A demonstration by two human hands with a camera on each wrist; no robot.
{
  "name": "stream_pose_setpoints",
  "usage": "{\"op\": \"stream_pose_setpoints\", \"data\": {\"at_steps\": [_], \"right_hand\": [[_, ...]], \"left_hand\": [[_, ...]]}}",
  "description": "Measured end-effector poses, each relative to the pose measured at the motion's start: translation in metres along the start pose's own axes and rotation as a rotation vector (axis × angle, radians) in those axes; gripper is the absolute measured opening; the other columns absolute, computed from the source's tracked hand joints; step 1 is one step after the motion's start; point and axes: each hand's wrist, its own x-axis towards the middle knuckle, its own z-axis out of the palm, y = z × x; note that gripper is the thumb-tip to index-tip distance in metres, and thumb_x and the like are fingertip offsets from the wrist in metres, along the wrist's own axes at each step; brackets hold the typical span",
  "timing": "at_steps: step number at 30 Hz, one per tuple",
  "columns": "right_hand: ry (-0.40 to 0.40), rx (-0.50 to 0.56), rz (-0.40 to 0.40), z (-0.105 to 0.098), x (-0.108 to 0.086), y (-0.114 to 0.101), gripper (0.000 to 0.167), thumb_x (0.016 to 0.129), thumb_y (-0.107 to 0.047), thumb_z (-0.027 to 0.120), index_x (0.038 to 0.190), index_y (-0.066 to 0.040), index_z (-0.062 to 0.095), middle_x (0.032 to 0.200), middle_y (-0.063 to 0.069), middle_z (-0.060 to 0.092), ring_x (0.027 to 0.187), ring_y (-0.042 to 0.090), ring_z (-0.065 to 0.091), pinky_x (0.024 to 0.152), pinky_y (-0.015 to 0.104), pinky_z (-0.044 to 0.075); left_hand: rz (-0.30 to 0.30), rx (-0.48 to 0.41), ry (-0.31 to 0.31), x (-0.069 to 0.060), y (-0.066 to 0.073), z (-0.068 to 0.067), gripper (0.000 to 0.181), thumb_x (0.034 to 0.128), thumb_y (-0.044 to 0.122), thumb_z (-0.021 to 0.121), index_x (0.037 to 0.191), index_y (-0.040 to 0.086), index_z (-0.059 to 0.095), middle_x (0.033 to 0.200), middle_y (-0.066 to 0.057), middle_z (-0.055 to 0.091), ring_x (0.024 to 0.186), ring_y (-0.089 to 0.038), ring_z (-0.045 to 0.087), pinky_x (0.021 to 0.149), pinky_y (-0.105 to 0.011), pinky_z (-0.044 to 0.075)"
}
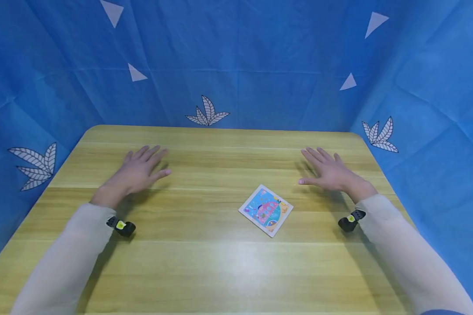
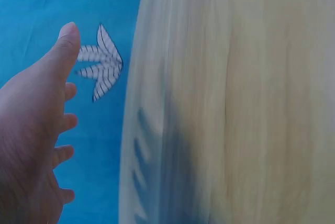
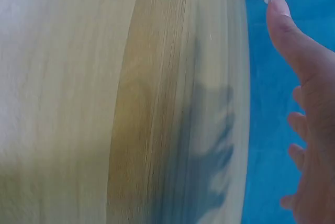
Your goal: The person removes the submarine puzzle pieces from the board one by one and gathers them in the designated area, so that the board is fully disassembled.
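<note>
The left grip [image 1: 135,173] and right grip [image 1: 331,173] were empty, fingers spread, and the card [image 1: 266,211], flat on the desk [image 1: 205,271] between them, nearer the right, could skid if its thin edge defied pinching.

I'm seeing blue cloth [image 1: 276,39] across the top of the frame, pale triangles [image 1: 113,12] upper left and right, a leaf print [image 1: 209,108] upper centre, wood-grain table [image 1: 205,280] below!
</note>
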Motion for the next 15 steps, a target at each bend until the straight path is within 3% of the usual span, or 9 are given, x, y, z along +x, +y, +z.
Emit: {"op": "stream_pose_setpoints", "data": {"at_steps": [7,15], "right_hand": [[0.057,0.016,-0.134,0.002,-0.002,-0.015,0.106,0.08,-0.064,0.069,0.158,-0.016,0.016,0.162,0.009,0.016,0.148,0.037,0.007,0.112,0.068,0.006],[0.034,0.047,-0.289,0.016,-0.009,-0.031,0.112,0.075,-0.063,0.074,0.158,-0.014,0.017,0.161,0.014,0.019,0.147,0.039,0.011,0.114,0.064,0.013]], "left_hand": [[0.104,0.028,0.084,-0.005,0.033,0.002,0.078,0.0963,0.065,0.041,0.155,0.014,0.029,0.159,-0.015,0.024,0.145,-0.042,0.014,0.111,-0.07,0.009],[0.264,0.008,0.131,-0.012,0.075,0.015,0.076,0.0958,0.062,0.047,0.153,0.013,0.034,0.155,-0.012,0.033,0.143,-0.039,0.022,0.112,-0.067,0.015]]}}
